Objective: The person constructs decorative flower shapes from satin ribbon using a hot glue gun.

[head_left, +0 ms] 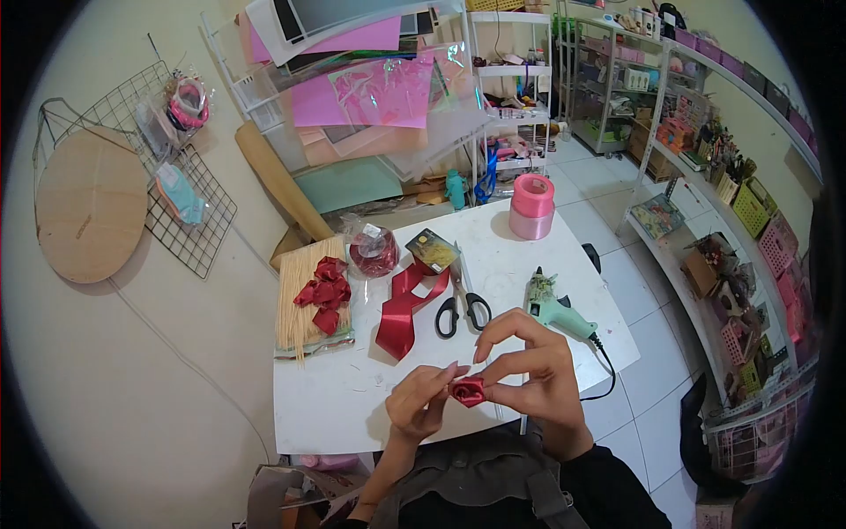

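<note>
A small rose of dark red satin ribbon (pixel 469 391) is held above the table's near edge, its spiral centre facing up. My left hand (pixel 419 398) pinches its left side between thumb and fingers. From the right, my right hand (pixel 532 368) grips it with thumb and a finger, the index finger arched above. Beyond the hands lie black-handled scissors (pixel 462 304) and a loose length of wide red ribbon (pixel 398 322). Several finished-looking red ribbon pieces (pixel 324 293) rest on a bundle of thin wooden sticks (pixel 295 313).
On the white table (pixel 370 410) stand a wrapped red ribbon roll (pixel 374 251), a small dark box (pixel 432 250) and stacked pink ribbon rolls (pixel 532 207). A mint-green glue gun (pixel 564 316) lies right, its cord hanging over the edge. Loaded shelves (pixel 705 207) line the right side.
</note>
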{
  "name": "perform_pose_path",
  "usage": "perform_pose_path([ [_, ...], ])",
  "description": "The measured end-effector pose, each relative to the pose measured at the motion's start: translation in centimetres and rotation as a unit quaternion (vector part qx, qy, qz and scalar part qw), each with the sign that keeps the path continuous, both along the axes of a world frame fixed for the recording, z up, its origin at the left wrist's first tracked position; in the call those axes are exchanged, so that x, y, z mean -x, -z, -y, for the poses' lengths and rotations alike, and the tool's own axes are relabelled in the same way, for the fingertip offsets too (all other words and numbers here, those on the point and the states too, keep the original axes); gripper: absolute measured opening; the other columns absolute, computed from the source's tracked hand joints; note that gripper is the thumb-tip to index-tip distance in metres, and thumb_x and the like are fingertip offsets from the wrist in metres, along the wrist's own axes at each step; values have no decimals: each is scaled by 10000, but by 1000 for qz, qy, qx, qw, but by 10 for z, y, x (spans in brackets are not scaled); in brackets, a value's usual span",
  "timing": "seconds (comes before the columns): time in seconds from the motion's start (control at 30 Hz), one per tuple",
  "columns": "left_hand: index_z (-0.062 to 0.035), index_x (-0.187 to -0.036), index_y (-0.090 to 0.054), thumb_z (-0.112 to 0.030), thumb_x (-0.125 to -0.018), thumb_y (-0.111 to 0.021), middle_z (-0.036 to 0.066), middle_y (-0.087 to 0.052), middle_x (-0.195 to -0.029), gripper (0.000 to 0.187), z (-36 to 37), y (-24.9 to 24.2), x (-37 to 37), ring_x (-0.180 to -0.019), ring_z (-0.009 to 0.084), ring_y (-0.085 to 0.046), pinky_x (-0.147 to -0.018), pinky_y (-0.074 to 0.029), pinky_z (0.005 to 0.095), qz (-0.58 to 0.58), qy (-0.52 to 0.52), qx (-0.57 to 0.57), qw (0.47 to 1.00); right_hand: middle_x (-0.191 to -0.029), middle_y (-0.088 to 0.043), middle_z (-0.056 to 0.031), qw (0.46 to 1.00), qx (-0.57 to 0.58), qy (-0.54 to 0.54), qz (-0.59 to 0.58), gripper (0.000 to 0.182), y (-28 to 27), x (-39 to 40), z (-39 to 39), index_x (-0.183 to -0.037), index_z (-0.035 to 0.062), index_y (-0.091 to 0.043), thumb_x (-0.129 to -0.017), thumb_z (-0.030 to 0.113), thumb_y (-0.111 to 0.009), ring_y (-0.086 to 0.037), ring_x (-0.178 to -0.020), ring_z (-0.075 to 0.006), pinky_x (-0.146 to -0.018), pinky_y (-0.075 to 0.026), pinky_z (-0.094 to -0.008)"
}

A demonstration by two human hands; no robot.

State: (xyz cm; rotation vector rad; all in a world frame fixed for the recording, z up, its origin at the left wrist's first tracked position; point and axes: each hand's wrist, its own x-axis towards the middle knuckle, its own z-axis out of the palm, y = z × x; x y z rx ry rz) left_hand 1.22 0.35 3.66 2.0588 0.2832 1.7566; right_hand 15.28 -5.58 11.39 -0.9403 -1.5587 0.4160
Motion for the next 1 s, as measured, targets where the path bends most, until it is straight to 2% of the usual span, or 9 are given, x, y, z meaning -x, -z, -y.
perform_pose_path([
  [0.07, 35, -907, -561, 117, -582, -581, 131, -603, -739, 336, -3, -5, 10, -620, 227, -580, -552, -474, 275, -92, -24, -53, 994, -771, -560, -42, 1000, 5, -5, 30, 139, 0, -4, -2, -594, 60, -620, -474, 37, -685, -523, -767, -184, -699, -377, -291],
  [0.17, 29, -883, -565, 102, -579, -590, 131, -604, -741, 314, -6, -2, 12, -638, 232, -593, -564, -482, 273, -102, -34, -56, 993, -832, -581, -53, 999, 10, -10, 39, 156, -2, 0, -1, -630, 70, -630, -484, 30, -671, -535, -793, -188, -701, -378, -291],
  [0.7, 23, -811, -551, 95, -575, -580, 135, -597, -746, 248, -9, 6, 9, -663, 246, -601, -581, -485, 282, -59, -76, -5, 995, -940, -574, -86, 998, -2, 12, 62, 250, 2, 8, -9, -756, 61, -618, -521, 78, -702, -550, -822, -198, -727, -407, -286],
  [0.73, 28, -764, -563, -56, -637, -606, 123, -594, -694, 159, -9, 6, 8, -610, 223, -596, -537, -468, 268, -38, -92, 7, 995, -938, -573, -87, 998, -2, 11, 60, 273, 3, 8, -10, -782, 56, -610, -530, 87, -711, -550, -826, -200, -733, -407, -289],
  [0.77, 34, -717, -576, -207, -699, -632, 111, -590, -641, 248, -10, 6, 7, -556, 200, -591, -494, -451, 255, -17, -109, 18, 994, -936, -571, -89, 998, -2, 10, 58, 298, 3, 9, -10, -807, 51, -601, -538, 96, -721, -550, -830, -202, -739, -408, -291],
  [0.8, 34, -717, -576, -207, -699, -632, 111, -590, -641, 248, -9, 6, 8, -556, 200, -591, -494, -451, 255, -17, -110, 18, 994, -936, -571, -89, 998, -2, 9, 58, 298, 4, 9, -11, -807, 51, -601, -538, 96, -721, -550, -830, -202, -739, -408, -291],
  [0.83, 28, -736, -566, -50, -643, -598, 117, -584, -667, 126, -8, 7, 10, -580, 219, -585, -513, -452, 264, -42, -101, 33, 993, -935, -569, -95, 999, 12, 3, 39, 320, 6, 10, -12, -825, 43, -593, -538, 91, -725, -548, -836, -205, -742, -411, -295],
  [0.87, 22, -754, -556, 106, -587, -564, 124, -577, -693, 187, -7, 7, 12, -604, 238, -579, -533, -453, 274, -66, -92, 48, 992, -934, -566, -100, 999, 25, -5, 21, 342, 7, 11, -13, -842, 35, -584, -537, 86, -730, -547, -843, -208, -745, -414, -298],
  [1.0, 21, -752, -558, 102, -600, -566, 119, -565, -669, 172, -10, 10, 7, -574, 239, -566, -520, -443, 279, -58, -143, 42, 987, -924, -562, -108, 998, 23, -43, -29, 399, 18, 13, -21, -912, 6, -551, -553, 42, -722, -550, -827, -185, -737, -424, -288],
])
